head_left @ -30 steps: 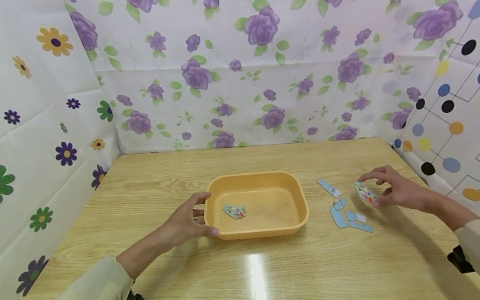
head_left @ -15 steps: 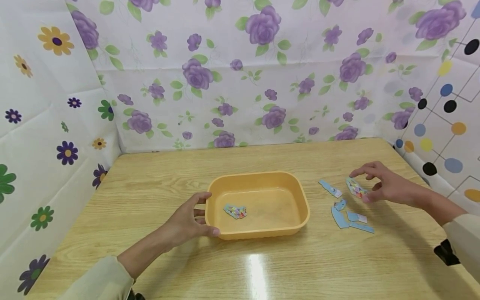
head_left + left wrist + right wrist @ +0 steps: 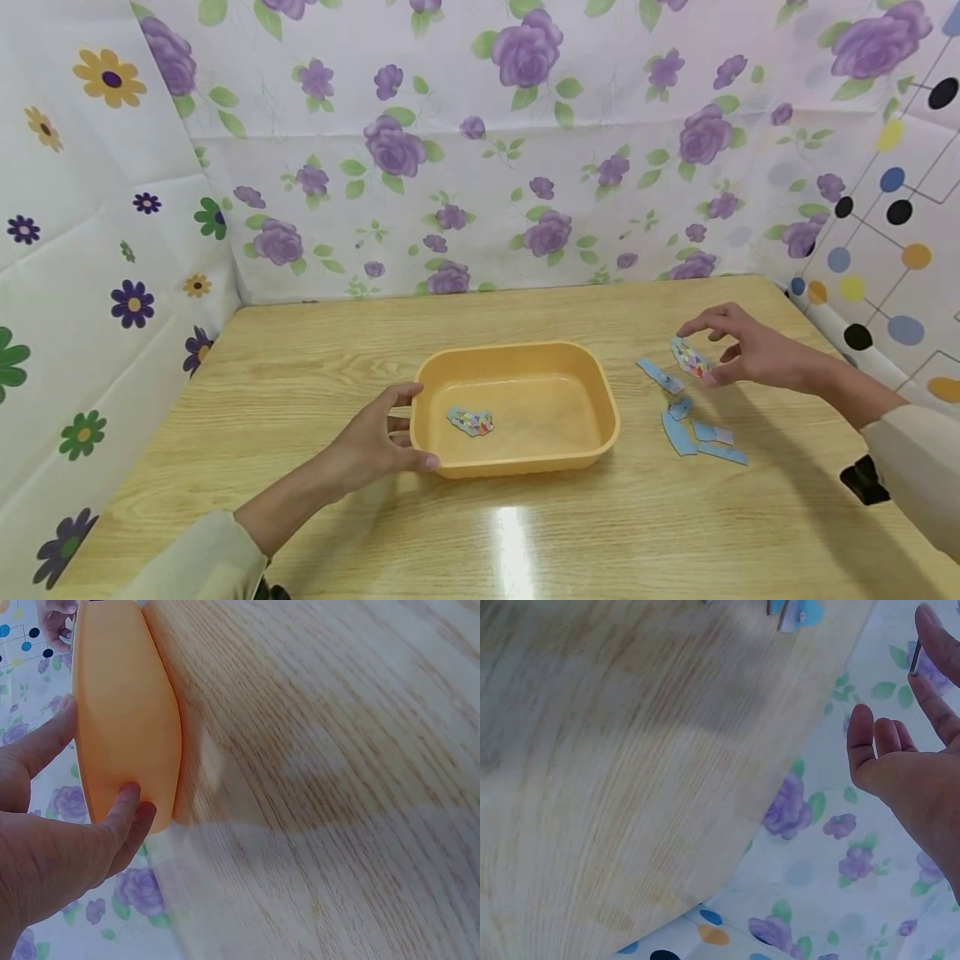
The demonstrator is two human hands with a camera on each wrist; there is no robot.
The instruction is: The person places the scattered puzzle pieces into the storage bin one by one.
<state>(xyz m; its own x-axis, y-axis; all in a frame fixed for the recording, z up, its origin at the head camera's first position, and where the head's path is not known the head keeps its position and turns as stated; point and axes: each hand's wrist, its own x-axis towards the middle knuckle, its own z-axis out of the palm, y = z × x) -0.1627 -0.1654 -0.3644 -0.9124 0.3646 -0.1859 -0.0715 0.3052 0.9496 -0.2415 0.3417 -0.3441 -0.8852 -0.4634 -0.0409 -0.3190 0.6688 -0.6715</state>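
At the left end of a shallow yellow-orange plastic basin, my left hand holds the rim and wall. The left wrist view has its thumb at the rim and two fingertips against the outer wall of the basin. Inside the basin lies one multicoloured puzzle piece. To the right, my right hand pinches another flat multicoloured puzzle piece between thumb and index finger, above the table. Only the thin edge of that puzzle piece shows in the right wrist view.
Several light-blue flat pieces lie on the wooden table right of the basin, below the right hand. One more blue piece lies slightly farther back. A flowered cloth hangs behind the table, with patterned cloths at both sides.
My right hand has moved left and slightly away from me with the puzzle piece, rising past the blue pieces. The left hand and basin have stayed in place.
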